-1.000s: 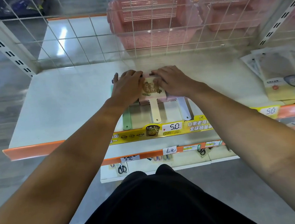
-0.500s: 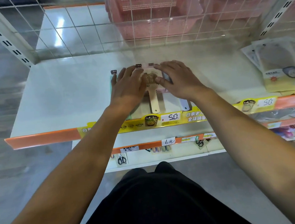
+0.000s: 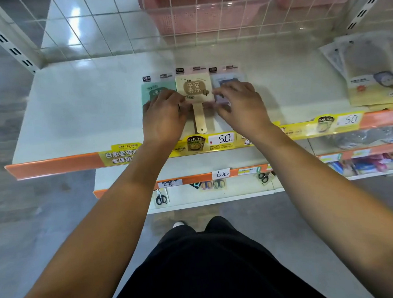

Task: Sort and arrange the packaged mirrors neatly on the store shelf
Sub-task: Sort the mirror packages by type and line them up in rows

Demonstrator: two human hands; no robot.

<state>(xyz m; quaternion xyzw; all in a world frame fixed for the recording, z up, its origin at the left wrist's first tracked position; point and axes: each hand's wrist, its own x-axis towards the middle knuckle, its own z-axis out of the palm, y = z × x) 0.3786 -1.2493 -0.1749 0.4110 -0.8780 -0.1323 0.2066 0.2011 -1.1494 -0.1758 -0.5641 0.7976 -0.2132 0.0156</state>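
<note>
Three mirrors sit in a row near the front middle of the shelf (image 3: 75,116) in the head view, the only one you've got: a green mirror (image 3: 155,91), a cream mirror (image 3: 194,88) and a blue mirror (image 3: 229,80), edges touching or very close, hang tabs toward the back mesh. Your left hand (image 3: 163,118) rests on the lower part of the green one with fingers curled down onto it, and your right hand (image 3: 241,107) does the same on the blue one; whether either actually pinches the packet or just presses it, I can't tell from here. What could go wrong, I'd guess: the packets look slick, so if you slide the hands apart or lift off unevenly, the outer two could skew or ride up over the cream one, and a nudge toward you could push a handle past the price strip (image 3: 220,139). The cream mirror's long axis runs front to back, head away from you, handle (image 3: 199,119) pointing at you and stopping just short of the strip. The other two seem to lie the same way, but your hands hide their handles. A separate stack of packets (image 3: 373,76) lies well off to the right.
</note>
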